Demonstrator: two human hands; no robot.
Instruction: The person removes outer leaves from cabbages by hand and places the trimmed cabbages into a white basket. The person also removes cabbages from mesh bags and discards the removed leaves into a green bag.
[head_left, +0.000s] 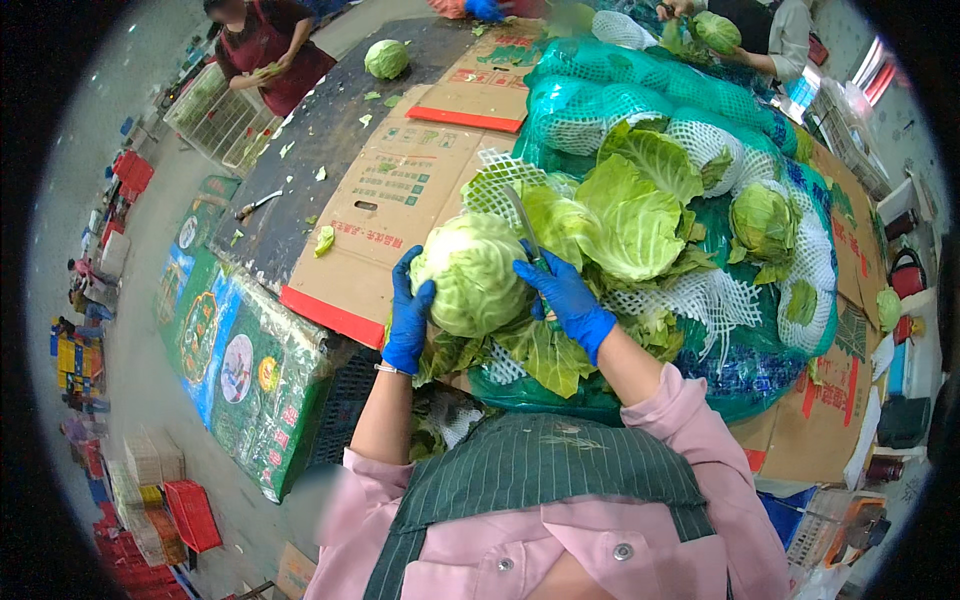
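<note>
A pale green cabbage head (472, 277) sits between my two hands, above the front edge of the work table. My left hand (409, 307), in a blue glove, supports its left side. In my blue-gloved right hand (566, 296) is a knife (520, 210) with a curved blade pointing up and away; the fingertips touch the cabbage's right side. Loose outer cabbage leaves (630, 217) lie just beyond and right of that hand. Under them are white foam net sleeves (705, 300) and green mesh sacks (577, 94) of wrapped cabbages. Another leafy cabbage (763, 221) rests farther right.
Flattened cardboard (420, 187) covers part of the dark table (300, 165). A second knife (259, 204) lies at its left, and a trimmed cabbage (386, 59) farther back. A person (270, 45) stands beside a white crate (217, 120); another person's hands hold a cabbage (716, 31) at the far right.
</note>
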